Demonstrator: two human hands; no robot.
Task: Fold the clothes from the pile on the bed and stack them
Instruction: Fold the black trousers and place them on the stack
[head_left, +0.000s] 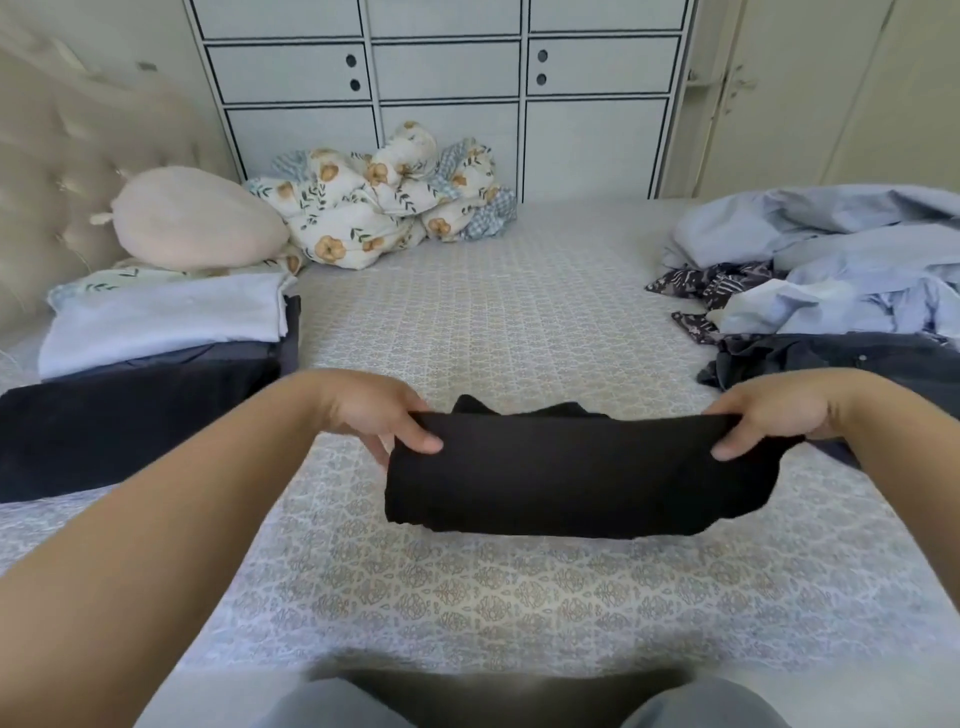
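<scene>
Two hands hold one folded black garment (566, 473) just above the bed (519, 597), at the middle. The left hand (374, 415) and right hand (769, 415) each pinch a top corner, thumbs in front. I judge the next move carries it to the stack (156, 332) at 9 o'clock. The unfolded pile (841, 275) waits at 2 o'clock.

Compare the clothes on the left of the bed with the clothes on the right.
The left stack is folded flat, layer on layer; the right pile is crumpled and loose. The left stack has a white piece on top of dark ones; the right pile is mostly light blue, with a dark patterned piece poking out. Both rest on the patterned bed cover, and neither hand touches them.
</scene>
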